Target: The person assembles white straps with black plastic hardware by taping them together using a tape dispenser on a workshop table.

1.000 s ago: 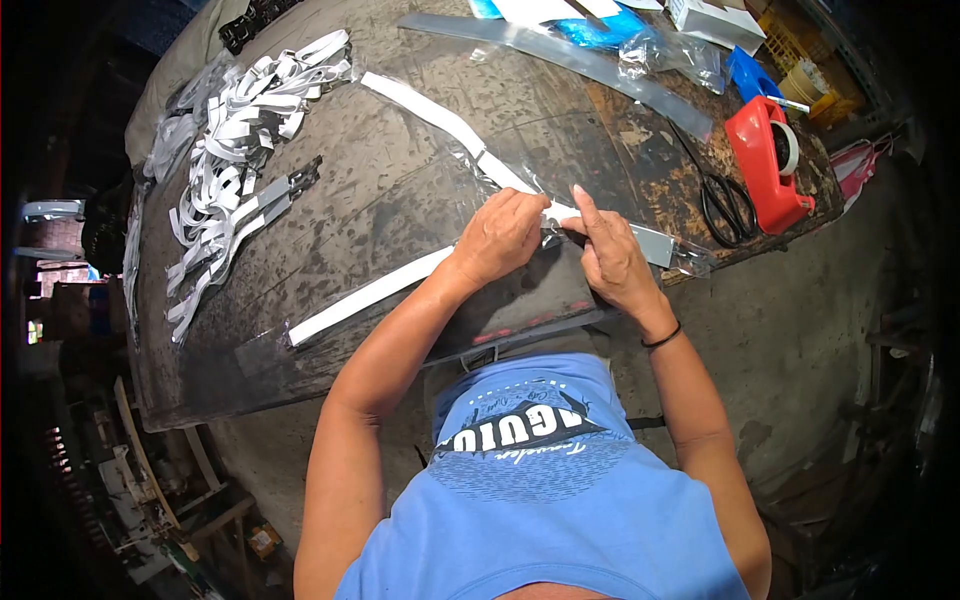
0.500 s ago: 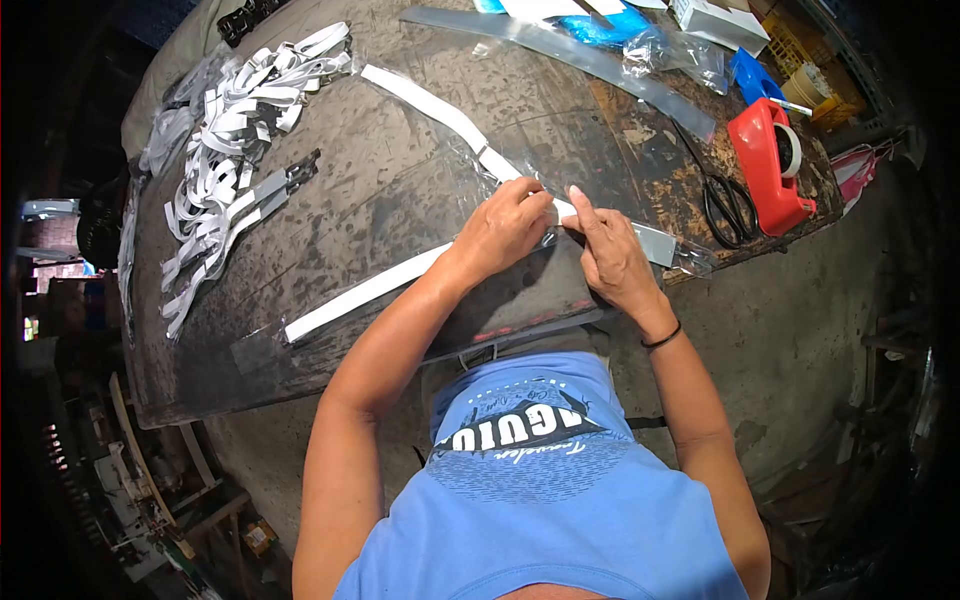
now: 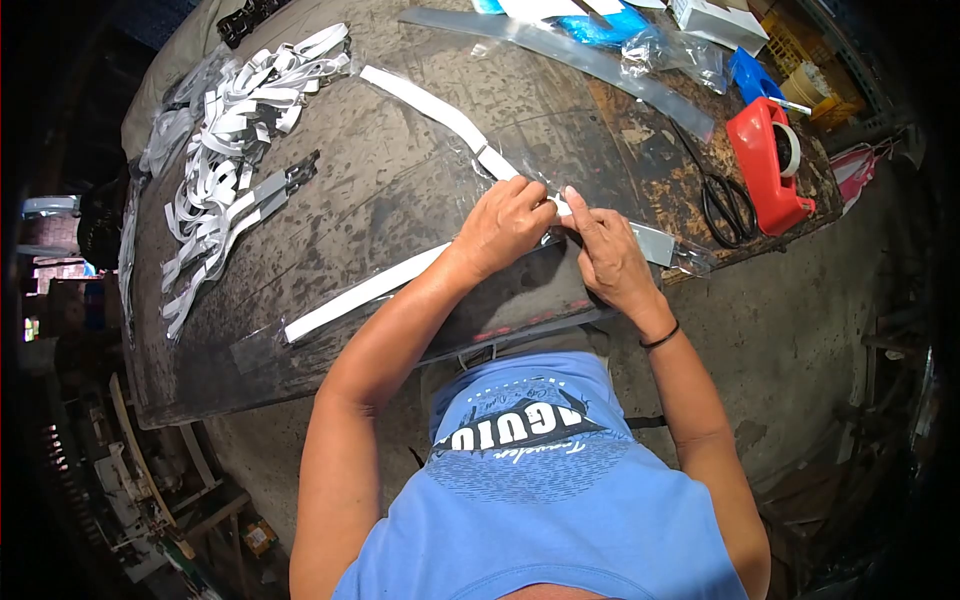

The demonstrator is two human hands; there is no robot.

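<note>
Two white straps in clear plastic meet under my hands near the table's front edge. One strap (image 3: 425, 105) runs to the upper left, the other strap (image 3: 365, 291) to the lower left. My left hand (image 3: 508, 222) is closed, its fingertips pinching the white strap where the two come together. Beside it, my right hand (image 3: 611, 258) holds the same spot, thumb and index finger pressed on the strap. A grey end piece (image 3: 653, 244) in clear plastic sticks out to the right of my right hand.
A pile of white straps (image 3: 225, 165) lies at the left of the dark table (image 3: 400, 190). At the right are black scissors (image 3: 728, 210) and a red tape dispenser (image 3: 768, 168). A long clear plastic strip (image 3: 570, 58), plastic bags (image 3: 675, 55) and a white box (image 3: 722, 25) lie at the back.
My left hand has shifted very slightly, its fingers closer to my right thumb. The straps and other objects stay where they were.
</note>
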